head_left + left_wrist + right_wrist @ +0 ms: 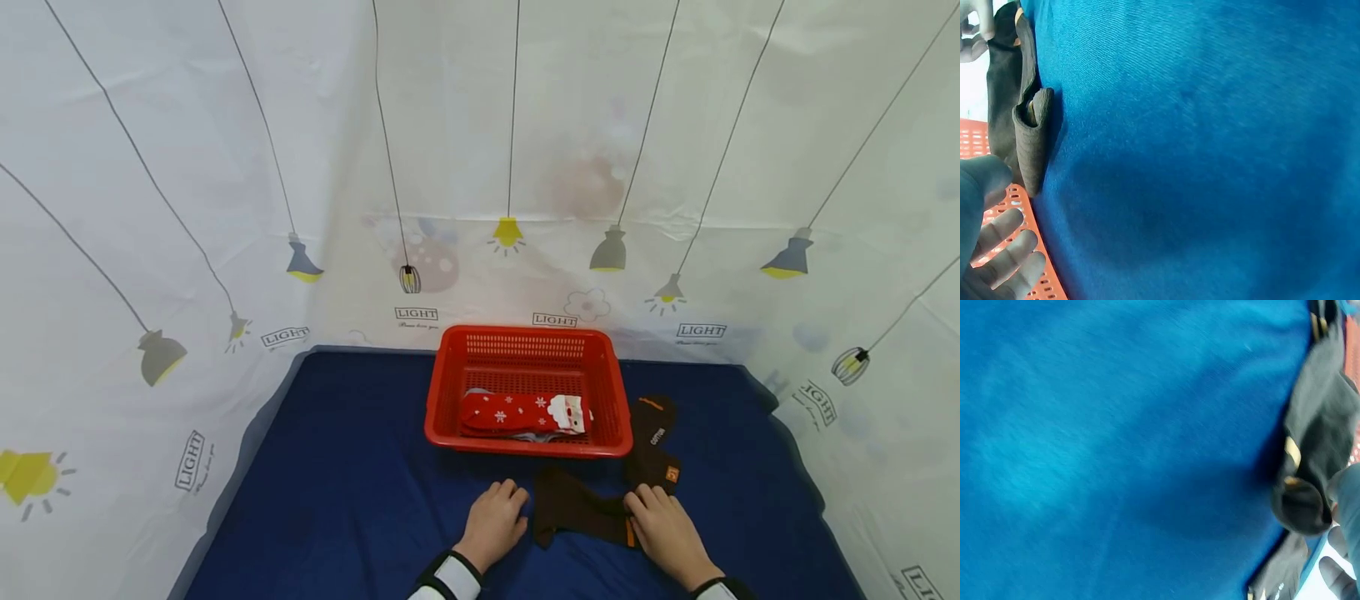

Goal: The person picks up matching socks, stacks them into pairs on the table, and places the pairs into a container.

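Observation:
A dark brown sock [581,507] with an orange stripe lies crosswise on the blue cloth, in front of the red basket. My right hand [666,532] pinches its right end; in the left wrist view those fingertips sit on the fabric. My left hand [493,521] is beside the sock's other end, fingers loosely bent and holding nothing. A second brown sock [651,442], with "COTTON" lettering and an orange patch, lies to the right of the basket. In the right wrist view, the pinched sock [1319,419] has a rounded, gaping end near the thumb.
Behind the hands stands the red plastic basket [433,408] with perforated walls. Inside it lie red socks [517,414] with snowflakes and a Santa face, above something grey. Blue cloth [337,467] covers the surface, and a white lamp-printed sheet [465,167] rises around it.

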`<action>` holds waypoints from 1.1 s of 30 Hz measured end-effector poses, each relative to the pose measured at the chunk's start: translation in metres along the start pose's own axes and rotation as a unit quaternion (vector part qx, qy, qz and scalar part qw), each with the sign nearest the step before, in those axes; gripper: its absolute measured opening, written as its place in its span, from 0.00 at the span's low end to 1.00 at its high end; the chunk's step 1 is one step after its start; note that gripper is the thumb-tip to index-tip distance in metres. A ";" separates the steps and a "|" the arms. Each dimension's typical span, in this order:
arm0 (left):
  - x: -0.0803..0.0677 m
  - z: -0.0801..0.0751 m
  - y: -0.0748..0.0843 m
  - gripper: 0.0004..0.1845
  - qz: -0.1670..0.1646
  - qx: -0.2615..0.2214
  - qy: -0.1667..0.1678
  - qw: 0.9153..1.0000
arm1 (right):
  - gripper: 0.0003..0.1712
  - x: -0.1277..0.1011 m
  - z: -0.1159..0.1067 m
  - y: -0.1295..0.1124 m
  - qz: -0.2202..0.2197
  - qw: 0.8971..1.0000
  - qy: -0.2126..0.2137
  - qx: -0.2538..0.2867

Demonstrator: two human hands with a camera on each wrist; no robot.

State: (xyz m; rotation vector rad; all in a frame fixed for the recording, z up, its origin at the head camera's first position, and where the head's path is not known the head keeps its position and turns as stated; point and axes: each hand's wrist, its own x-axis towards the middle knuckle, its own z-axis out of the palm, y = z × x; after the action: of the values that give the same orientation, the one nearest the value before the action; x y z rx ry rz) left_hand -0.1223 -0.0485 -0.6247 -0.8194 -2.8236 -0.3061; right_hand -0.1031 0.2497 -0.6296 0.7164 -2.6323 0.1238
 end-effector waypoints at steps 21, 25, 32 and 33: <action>0.025 0.025 0.022 0.20 0.014 0.036 -0.060 0.997 | 0.21 -0.015 0.013 -0.005 0.037 0.996 -0.074 0.014; 0.024 0.029 0.022 0.20 0.021 0.054 -0.034 0.998 | 0.18 -0.014 0.015 -0.006 0.032 0.997 -0.067 -0.002; 0.027 0.033 0.024 0.18 0.019 0.077 -0.014 0.997 | 0.16 -0.011 0.014 -0.010 0.056 0.993 -0.107 0.008; 0.027 0.033 0.024 0.17 0.017 0.079 -0.014 0.997 | 0.16 -0.011 0.014 -0.011 0.058 0.992 -0.114 0.009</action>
State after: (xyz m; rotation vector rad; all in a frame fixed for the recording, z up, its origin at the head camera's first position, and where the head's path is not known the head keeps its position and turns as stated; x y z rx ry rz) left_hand -0.1356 -0.0068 -0.6467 -0.8433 -2.8112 -0.0653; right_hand -0.0944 0.2427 -0.6469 0.6159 -2.8947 0.1034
